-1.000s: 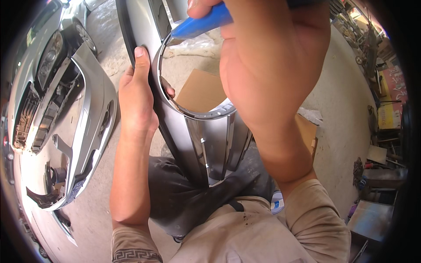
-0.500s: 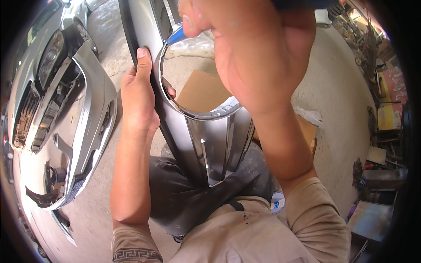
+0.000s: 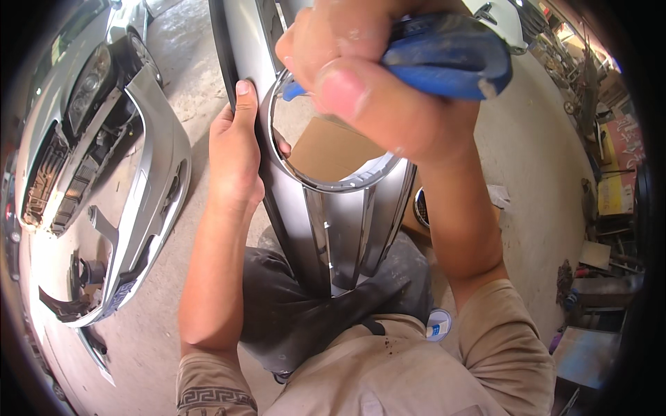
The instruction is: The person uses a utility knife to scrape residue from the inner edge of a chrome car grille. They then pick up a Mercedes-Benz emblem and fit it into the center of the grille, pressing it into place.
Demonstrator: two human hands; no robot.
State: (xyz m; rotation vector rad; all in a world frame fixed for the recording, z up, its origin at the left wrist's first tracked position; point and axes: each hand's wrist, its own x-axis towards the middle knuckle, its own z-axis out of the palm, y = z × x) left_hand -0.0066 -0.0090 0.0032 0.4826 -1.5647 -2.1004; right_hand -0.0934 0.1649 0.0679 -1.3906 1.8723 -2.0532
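Note:
My left hand grips the left edge of a silver car grille, thumb on the front and fingertips showing through its round opening. The lower end of the grille rests between my legs. Around the opening runs a ring-shaped rim, bright on its right part. My right hand is closed around a blue-handled tool above the opening. A blue end of the tool pokes out by the upper left of the rim; its tip cannot be made out, nor whether it touches.
A silver car with its front stripped stands at left, beside a detached bumper on the floor. Brown cardboard shows through the opening. A white tub sits by my right leg. Clutter and a metal sheet line the right side.
My right hand has turned and dropped lower, bringing the blue handle into view and drawing the tool's end off the rim's upper left. The grille and my left hand have shifted slightly right.

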